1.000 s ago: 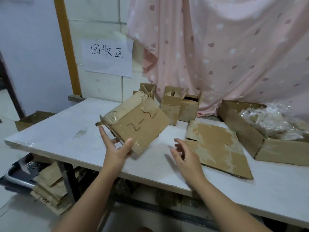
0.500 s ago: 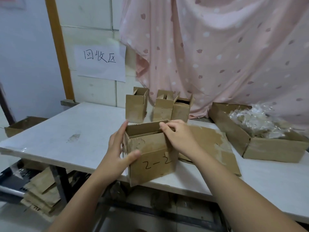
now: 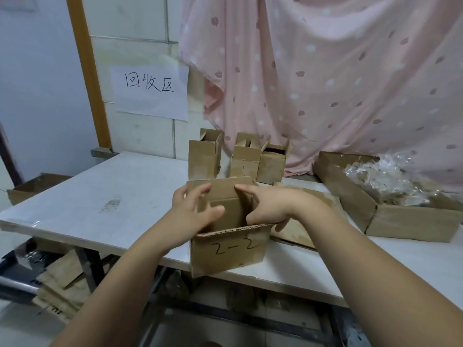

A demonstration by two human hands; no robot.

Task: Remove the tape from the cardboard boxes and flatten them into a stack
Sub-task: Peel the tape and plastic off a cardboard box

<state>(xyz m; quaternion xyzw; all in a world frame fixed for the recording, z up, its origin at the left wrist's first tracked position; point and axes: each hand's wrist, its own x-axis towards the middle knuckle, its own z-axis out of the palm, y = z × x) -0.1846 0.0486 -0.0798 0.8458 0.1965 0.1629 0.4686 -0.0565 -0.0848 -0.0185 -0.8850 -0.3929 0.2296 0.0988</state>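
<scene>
The one head camera looks forward and slightly down, close over the table (image 3: 105,186), facing the wall (image 3: 130,26)

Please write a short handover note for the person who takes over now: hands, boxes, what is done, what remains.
Left hand grips the left wall of the box marked 2-2, upright and open-topped at the near edge of the table.
Right hand grips its right side.
Done: one flattened cardboard lies right of it.
Left: flatten this box, then three open boxes standing at the back.
</scene>
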